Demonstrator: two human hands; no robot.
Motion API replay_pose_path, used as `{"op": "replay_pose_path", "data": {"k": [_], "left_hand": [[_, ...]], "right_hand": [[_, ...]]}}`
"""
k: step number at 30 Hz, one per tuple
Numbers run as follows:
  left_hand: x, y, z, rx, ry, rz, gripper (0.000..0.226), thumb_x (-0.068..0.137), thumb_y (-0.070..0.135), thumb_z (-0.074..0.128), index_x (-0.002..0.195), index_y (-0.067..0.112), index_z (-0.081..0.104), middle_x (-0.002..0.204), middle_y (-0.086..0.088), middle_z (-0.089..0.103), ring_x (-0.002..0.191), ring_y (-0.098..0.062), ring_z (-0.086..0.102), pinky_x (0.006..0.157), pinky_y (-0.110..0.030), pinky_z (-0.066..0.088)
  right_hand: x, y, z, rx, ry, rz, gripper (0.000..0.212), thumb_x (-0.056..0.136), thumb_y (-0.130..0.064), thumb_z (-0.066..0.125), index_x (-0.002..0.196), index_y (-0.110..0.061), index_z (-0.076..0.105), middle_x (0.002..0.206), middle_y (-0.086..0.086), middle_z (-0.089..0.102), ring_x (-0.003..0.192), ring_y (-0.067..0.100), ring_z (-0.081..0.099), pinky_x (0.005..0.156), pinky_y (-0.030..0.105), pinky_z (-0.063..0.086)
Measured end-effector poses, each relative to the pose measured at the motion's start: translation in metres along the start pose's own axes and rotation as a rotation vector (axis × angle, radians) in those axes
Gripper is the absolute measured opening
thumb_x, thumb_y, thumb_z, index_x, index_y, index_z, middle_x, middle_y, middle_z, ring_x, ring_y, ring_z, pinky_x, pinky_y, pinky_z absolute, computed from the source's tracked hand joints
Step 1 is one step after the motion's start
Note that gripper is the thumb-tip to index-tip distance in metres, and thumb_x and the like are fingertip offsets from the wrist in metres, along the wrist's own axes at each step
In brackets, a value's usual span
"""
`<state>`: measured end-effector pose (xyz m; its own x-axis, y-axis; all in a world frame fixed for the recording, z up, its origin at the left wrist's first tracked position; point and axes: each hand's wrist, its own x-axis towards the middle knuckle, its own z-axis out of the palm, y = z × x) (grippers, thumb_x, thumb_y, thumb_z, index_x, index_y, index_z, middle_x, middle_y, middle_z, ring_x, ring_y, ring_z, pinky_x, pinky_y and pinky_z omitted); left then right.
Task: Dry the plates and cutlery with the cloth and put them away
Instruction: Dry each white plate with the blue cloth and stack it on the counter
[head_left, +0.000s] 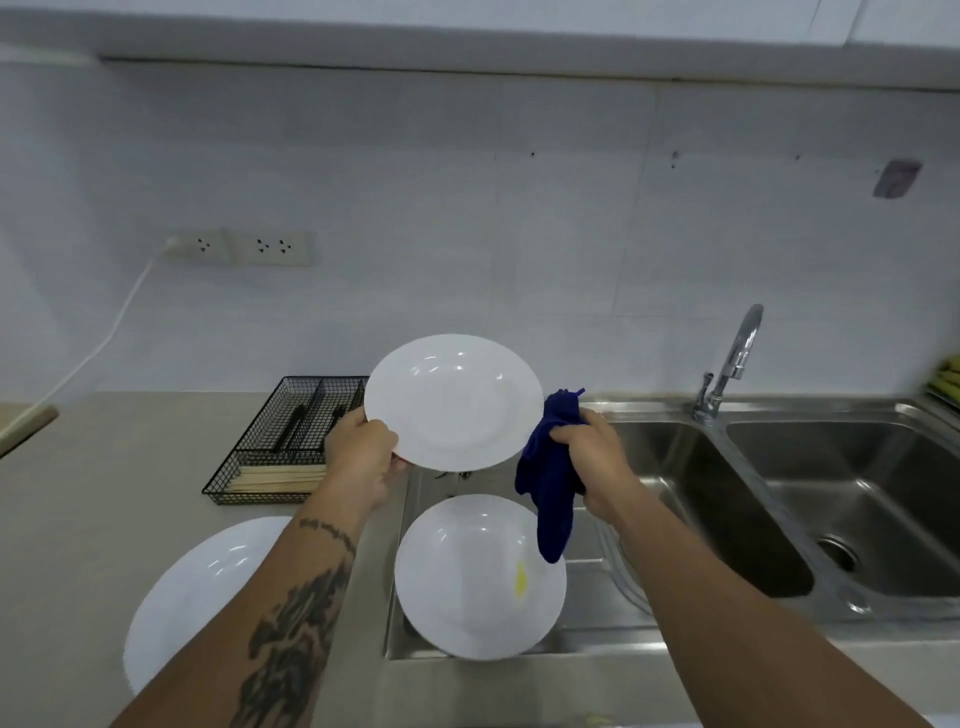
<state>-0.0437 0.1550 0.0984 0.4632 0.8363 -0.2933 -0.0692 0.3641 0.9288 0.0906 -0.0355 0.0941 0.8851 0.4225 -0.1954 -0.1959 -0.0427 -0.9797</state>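
**Plate held up in the left hand, blue cloth gripped in the right**

The left hand (363, 457) is closed on the lower left rim of a raised white plate (453, 402), thumb over the front edge; the remaining fingers are hidden behind the plate. The plate is tilted with its face turned toward the camera and is held clear above the draining board. The left forearm, marked with dark tattoos, is extended up from the bottom edge of the view, where it is cut off.

The right hand (592, 462) is clenched around a bunched blue cloth (548, 478), just beside the raised plate's right edge. Whether cloth and plate are touching cannot be told. The fingertips are buried in the fabric, and a loose end of the cloth is left hanging down over the draining board.

Below the raised plate, a second plate (480, 577) is seen lying on the steel draining board (597, 639), a small yellow smear on its right side. A third plate (208, 592) rests on the grey surface (104, 519) to the left, partly covered by the left forearm. Behind the left hand, a black wire cutlery tray (280, 441) is set on the surface; dark-handled pieces and pale sticks lie in it, too blurred to identify. The double sink (779, 493) and tap (732, 364) lie to the right.
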Motion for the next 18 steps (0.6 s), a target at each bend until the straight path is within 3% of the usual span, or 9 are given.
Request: {"op": "replay_pose_path", "data": {"k": [4, 7, 10, 13, 18], "left_hand": [[0.003, -0.017, -0.035, -0.071, 0.028, -0.008, 0.055, 0.081, -0.019, 0.041, 0.107, 0.020, 0.070, 0.106, -0.005, 0.071, 0.096, -0.024, 0.067, 0.079, -0.046, 0.060], [-0.004, -0.029, -0.074, -0.130, 0.129, -0.012, 0.056, 0.084, -0.018, 0.044, 0.114, 0.022, 0.069, 0.107, -0.003, 0.070, 0.093, -0.023, 0.066, 0.068, -0.034, 0.060], [-0.015, -0.042, -0.118, -0.199, 0.241, -0.019, 0.058, 0.086, -0.015, 0.045, 0.128, 0.021, 0.063, 0.118, -0.004, 0.066, 0.100, -0.025, 0.065, 0.081, -0.042, 0.059], [-0.029, -0.052, -0.159, -0.221, 0.355, -0.015, 0.062, 0.087, -0.014, 0.046, 0.138, 0.020, 0.056, 0.125, -0.005, 0.062, 0.104, -0.027, 0.063, 0.078, -0.040, 0.059], [-0.053, -0.066, -0.213, -0.192, 0.518, -0.015, 0.060, 0.086, -0.014, 0.045, 0.137, 0.016, 0.056, 0.128, -0.007, 0.059, 0.108, -0.030, 0.058, 0.065, -0.032, 0.057]], "right_hand": [[-0.005, 0.010, 0.011, -0.089, -0.087, 0.017, 0.028, 0.089, -0.002, 0.054, 0.099, -0.026, 0.064, 0.101, 0.009, 0.072, 0.094, 0.031, 0.067, 0.090, 0.048, 0.053], [-0.011, 0.021, 0.029, -0.141, -0.181, 0.032, 0.028, 0.089, -0.003, 0.055, 0.105, -0.024, 0.064, 0.101, 0.010, 0.071, 0.093, 0.031, 0.067, 0.086, 0.044, 0.053], [-0.018, 0.034, 0.052, -0.168, -0.249, 0.058, 0.031, 0.089, -0.004, 0.055, 0.112, -0.022, 0.062, 0.103, 0.010, 0.071, 0.096, 0.032, 0.067, 0.089, 0.046, 0.053], [-0.025, 0.046, 0.076, -0.174, -0.310, 0.087, 0.029, 0.089, -0.004, 0.055, 0.108, -0.025, 0.062, 0.107, 0.011, 0.071, 0.101, 0.034, 0.067, 0.095, 0.052, 0.052], [-0.034, 0.058, 0.112, -0.127, -0.384, 0.132, 0.027, 0.091, -0.007, 0.058, 0.112, -0.024, 0.059, 0.108, 0.013, 0.071, 0.098, 0.034, 0.068, 0.082, 0.046, 0.056]]}}
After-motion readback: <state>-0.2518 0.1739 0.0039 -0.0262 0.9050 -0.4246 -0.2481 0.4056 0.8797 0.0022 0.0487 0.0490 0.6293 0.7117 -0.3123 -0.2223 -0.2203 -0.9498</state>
